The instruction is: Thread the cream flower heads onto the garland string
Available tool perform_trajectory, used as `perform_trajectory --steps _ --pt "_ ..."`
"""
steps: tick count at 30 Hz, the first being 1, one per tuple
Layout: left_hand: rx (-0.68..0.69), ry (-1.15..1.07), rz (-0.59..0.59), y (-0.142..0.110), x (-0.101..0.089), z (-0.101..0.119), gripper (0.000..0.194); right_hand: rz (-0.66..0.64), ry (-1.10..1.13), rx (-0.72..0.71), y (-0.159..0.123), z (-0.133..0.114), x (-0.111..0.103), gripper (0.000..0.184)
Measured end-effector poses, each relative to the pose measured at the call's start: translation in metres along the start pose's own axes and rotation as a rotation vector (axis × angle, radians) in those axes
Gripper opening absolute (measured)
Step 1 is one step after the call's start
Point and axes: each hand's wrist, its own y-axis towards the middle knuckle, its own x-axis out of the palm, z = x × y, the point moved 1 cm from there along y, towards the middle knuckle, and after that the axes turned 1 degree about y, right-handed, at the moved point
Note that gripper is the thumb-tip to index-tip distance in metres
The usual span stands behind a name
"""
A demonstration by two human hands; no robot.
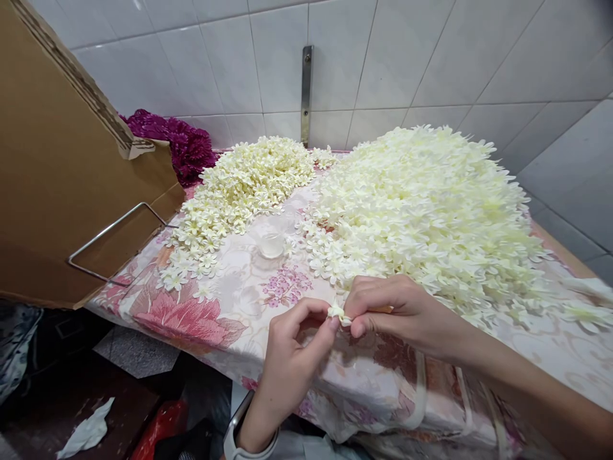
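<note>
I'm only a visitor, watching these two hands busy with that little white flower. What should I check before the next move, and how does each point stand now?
1. Small white star-shaped flower held: ok, pinched at the fingertips of the left hand and right hand.
2. Small translucent round cup upright on the pink-and-white floral tablecloth: ok.
3. Cup's contents: cannot tell.
4. Large heap of loose white flowers close to the right hand: ok.
5. Brown cardboard panel apart from both hands: ok.
</note>
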Motion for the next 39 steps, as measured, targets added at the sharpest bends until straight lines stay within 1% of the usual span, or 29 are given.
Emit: perform_trajectory --steps 3,6,10,12,15,18,22,28,34,37,39 --pt "-0.035 -0.027 -0.01 0.0 0.0 0.0 0.013 0.006 -0.033 0.0 0.0 -0.001 -0.002 0.032" --pt "-0.081 -0.036 0.026 0.001 0.0 -0.003 0.016 0.024 -0.127 0.011 -0.001 -0.004 -0.007 0.031" --pt "-0.101 -0.058 0.059 0.002 0.001 -0.006 0.018 0.077 -0.232 0.078 -0.004 -0.009 -0.016 0.028" --pt "-0.105 -0.051 0.063 0.003 0.001 -0.006 0.019 0.068 -0.261 0.102 -0.006 -0.011 -0.019 0.027" --pt "-0.123 -0.07 0.064 0.004 0.002 -0.004 0.02 0.021 -0.25 0.135 -0.006 -0.012 -0.02 0.027" --pt "-0.142 -0.126 0.065 0.005 0.002 -0.002 0.02 0.0 -0.228 0.152 -0.005 -0.012 -0.02 0.025" --pt "-0.166 -0.163 0.059 0.006 0.003 -0.002 0.019 0.024 -0.245 0.156 -0.004 -0.013 -0.021 0.022" --pt "-0.153 -0.158 0.058 0.007 0.004 -0.002 0.016 0.054 -0.263 0.161 -0.003 -0.014 -0.024 0.02" --pt "-0.167 -0.1 -0.002 0.007 0.007 0.005 0.015 0.06 -0.301 0.214 -0.005 -0.015 -0.026 0.02" --pt "-0.168 -0.05 -0.026 0.006 0.002 0.008 0.017 0.022 -0.318 0.219 -0.006 -0.014 -0.029 0.019" --pt "-0.166 -0.036 0.003 0.005 -0.007 0.008 0.017 0.068 -0.349 0.21 -0.009 -0.011 -0.036 0.021"
